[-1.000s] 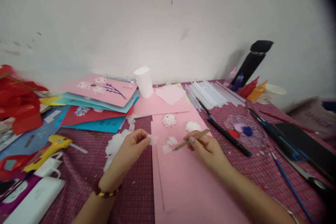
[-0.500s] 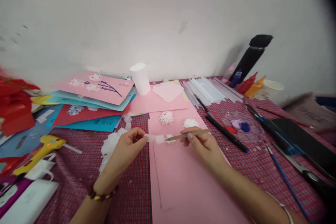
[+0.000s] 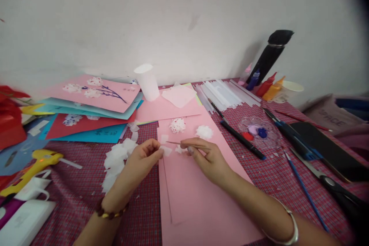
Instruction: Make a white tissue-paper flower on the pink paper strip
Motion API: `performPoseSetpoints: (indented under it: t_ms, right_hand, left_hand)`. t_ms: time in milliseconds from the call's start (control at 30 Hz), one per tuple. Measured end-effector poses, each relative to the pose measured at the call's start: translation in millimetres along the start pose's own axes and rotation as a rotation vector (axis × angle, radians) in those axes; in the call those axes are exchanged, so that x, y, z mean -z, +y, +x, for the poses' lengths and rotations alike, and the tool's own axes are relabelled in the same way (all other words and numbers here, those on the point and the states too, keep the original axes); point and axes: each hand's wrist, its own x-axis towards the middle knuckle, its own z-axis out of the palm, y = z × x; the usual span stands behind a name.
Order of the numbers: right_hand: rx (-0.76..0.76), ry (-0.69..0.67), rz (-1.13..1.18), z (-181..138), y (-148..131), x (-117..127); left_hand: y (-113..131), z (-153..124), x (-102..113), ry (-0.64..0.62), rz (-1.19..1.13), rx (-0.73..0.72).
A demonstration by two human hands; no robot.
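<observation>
My left hand (image 3: pixel 146 157), thumb and forefinger pinched, holds a small white tissue paper square (image 3: pixel 166 151) at the left edge of a pink paper sheet (image 3: pixel 201 196). My right hand (image 3: pixel 211 159) grips a thin flat wooden stick (image 3: pixel 198 147) with a pointed end. Its tip lies just above and right of the tissue square. Beneath the right fingers, a small white tissue bunch (image 3: pixel 179 149) is partly hidden. Farther up the sheet are a red-speckled tissue flower (image 3: pixel 177 125) and a plain white one (image 3: pixel 204 132).
A pile of tissue pieces (image 3: pixel 115 161) lies left of the sheet. Farther left are a yellow glue gun (image 3: pixel 46 161) and stacked cards (image 3: pixel 106 96). To the right are a black marker (image 3: pixel 243 140), a paint palette (image 3: pixel 271 138), scissors (image 3: pixel 328 180) and glue sticks (image 3: pixel 225 94).
The stick has turned from its broad face to its thin edge, and its tip has shifted left, closer to my left fingers. The whole view has shifted slightly.
</observation>
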Motion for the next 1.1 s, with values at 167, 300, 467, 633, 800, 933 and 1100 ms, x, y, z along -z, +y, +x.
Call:
performPoseSetpoints:
  t_ms: [167,300,467,633,800,933,1100]
  right_hand:
    - [-0.054,0.088,0.099,0.8,-0.6,3.7]
    - [-0.081,0.074,0.128,1.4,-5.1,3.0]
    - [-0.121,0.099,0.226,0.9,-1.2,4.9]
    - [-0.005,0.157,0.065,-2.2,2.6,11.1]
    - [0.192,-0.019,-0.373,-6.3,-3.2,10.3]
    - [0.316,-0.066,-0.546,-5.2,-6.2,7.8]
    - [0.385,-0.079,-0.653,-2.1,-3.7,6.4]
  left_hand:
    - [-0.8,-1.1,-3.2,0.099,0.396,-0.199]
    - [-0.2,0.0,-6.2,0.12,0.61,-0.362]
    - [6.1,2.8,-2.4,0.115,0.714,-0.454]
    - [1.7,5.0,19.9,0.201,0.879,-0.32]
    - [2.2,2.0,29.4,0.365,0.932,-0.415]
    - [9.9,-2.4,22.2,0.428,0.811,-0.426]
    - [12.4,-5.1,12.5,0.25,0.601,-0.228]
